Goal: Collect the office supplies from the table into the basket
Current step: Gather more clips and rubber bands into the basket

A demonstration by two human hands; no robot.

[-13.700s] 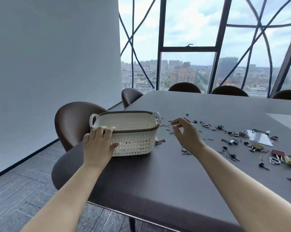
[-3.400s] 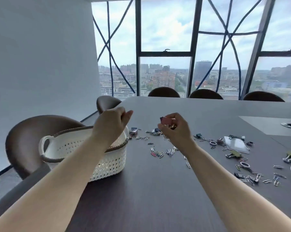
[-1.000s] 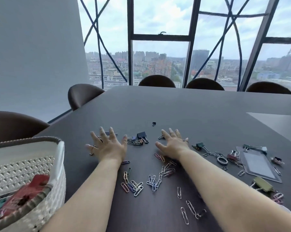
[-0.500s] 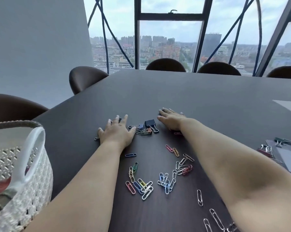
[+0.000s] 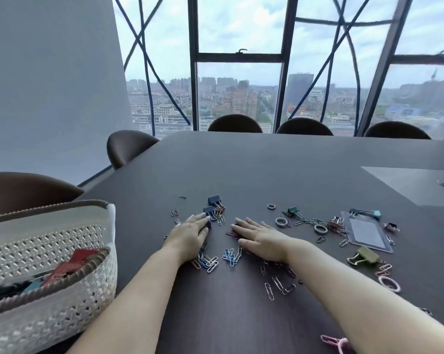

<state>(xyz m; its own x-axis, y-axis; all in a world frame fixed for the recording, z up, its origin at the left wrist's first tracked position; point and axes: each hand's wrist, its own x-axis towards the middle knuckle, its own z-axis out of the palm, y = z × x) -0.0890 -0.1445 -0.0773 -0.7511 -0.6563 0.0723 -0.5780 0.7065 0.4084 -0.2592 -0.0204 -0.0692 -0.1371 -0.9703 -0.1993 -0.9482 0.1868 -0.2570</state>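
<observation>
My left hand (image 5: 190,236) lies palm down on the dark table (image 5: 266,169) at centre frame, fingers close together and flat, their tips touching a dark blue binder clip (image 5: 208,210); whatever sits under the palm is hidden. My right hand (image 5: 260,238) lies flat just beside it, fingers slightly spread and pointing toward the upper left, covering some paper clips (image 5: 231,256), so I cannot tell how many lie beneath. Neither hand pinches anything that I can see. The white woven basket (image 5: 49,241) stands at the lower left, cut off by the frame edge; inside it a red item (image 5: 72,261) and darker things show only in part. More clips, rings and a clear badge holder (image 5: 366,232) are scattered toward the right, the small ones too blurred to sort. Brown chairs (image 5: 128,146) ring the table; tall windows (image 5: 238,85) at the top show a hazy city. No writing is legible.
</observation>
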